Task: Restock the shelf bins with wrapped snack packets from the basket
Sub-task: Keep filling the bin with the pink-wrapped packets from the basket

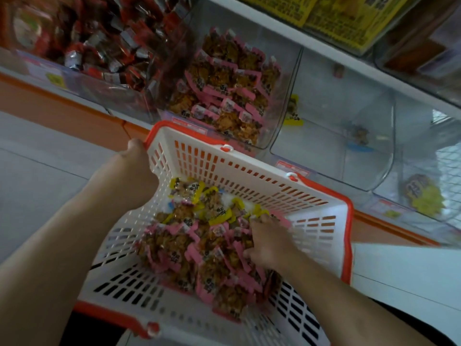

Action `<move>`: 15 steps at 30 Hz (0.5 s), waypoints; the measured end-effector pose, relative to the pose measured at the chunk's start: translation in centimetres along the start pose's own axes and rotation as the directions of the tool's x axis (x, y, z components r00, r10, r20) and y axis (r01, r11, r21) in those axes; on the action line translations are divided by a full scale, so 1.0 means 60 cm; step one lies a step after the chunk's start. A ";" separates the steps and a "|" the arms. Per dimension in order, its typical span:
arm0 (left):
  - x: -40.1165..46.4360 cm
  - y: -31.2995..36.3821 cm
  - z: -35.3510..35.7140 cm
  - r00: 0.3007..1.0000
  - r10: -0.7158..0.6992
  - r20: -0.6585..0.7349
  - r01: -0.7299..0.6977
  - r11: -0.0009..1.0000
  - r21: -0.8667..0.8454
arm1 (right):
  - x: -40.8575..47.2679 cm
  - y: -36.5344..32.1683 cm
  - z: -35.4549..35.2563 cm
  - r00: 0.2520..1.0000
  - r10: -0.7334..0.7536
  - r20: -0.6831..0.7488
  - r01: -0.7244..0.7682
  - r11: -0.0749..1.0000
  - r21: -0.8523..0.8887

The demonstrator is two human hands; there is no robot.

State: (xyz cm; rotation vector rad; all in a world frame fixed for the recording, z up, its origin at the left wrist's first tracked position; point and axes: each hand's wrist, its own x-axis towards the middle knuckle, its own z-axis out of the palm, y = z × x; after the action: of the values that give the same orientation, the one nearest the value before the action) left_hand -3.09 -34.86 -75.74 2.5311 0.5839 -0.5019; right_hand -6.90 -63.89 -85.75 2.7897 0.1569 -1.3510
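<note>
Gripping the basket (249,171) rim's far left corner, left hand (136,156) steadies it below the bins (331,126); right hand (268,242) clutches pink packets (199,248) inside, near the right wall.

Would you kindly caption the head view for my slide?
Left hand grips the basket rim while right hand digs into pink-wrapped snack packets below clear shelf bins.

White basket (249,176) w/ orange rim
</note>
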 end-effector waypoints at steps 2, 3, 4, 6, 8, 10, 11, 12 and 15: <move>0.000 0.003 -0.002 1.000 -0.016 0.008 0.016 1.000 -0.003 | 0.003 0.004 0.000 0.999 0.038 0.006 -0.038 0.999 -0.024; -0.001 0.007 -0.004 1.000 -0.024 0.015 0.024 1.000 -0.009 | 0.004 0.009 0.000 0.998 0.058 0.017 -0.057 0.998 -0.005; -0.001 0.010 -0.005 0.999 -0.029 0.025 0.029 1.000 -0.010 | 0.005 0.015 0.000 0.997 0.067 0.025 -0.067 0.997 0.037; -0.002 0.015 -0.008 0.998 -0.039 0.041 0.039 0.999 -0.012 | 0.004 0.024 -0.001 0.999 0.043 0.029 -0.046 0.987 0.155; -0.003 0.020 -0.010 0.998 -0.051 0.046 0.052 0.998 -0.029 | 0.001 0.027 -0.005 1.000 0.009 0.027 -0.014 0.976 0.217; -0.004 0.024 -0.012 0.996 -0.069 0.060 0.072 0.997 -0.035 | -0.005 0.026 -0.013 1.000 -0.001 0.024 -0.005 0.969 0.246; -0.005 0.024 -0.012 0.994 -0.080 0.069 0.083 0.996 -0.037 | -0.008 0.026 -0.017 1.000 -0.006 0.027 -0.001 0.968 0.251; -0.006 0.026 -0.012 0.993 -0.091 0.070 0.094 0.995 -0.037 | -0.012 0.028 -0.024 0.999 -0.012 0.030 0.004 0.967 0.254; -0.011 0.028 -0.009 0.993 -0.116 0.006 0.117 0.993 -0.021 | -0.027 0.041 -0.053 0.998 -0.049 0.038 0.034 0.941 0.336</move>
State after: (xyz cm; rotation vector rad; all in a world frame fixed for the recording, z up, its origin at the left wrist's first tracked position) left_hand -2.70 -36.08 -74.38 2.4852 0.7348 -0.5398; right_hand -5.18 -66.20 -82.53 3.0376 -0.0201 -1.5862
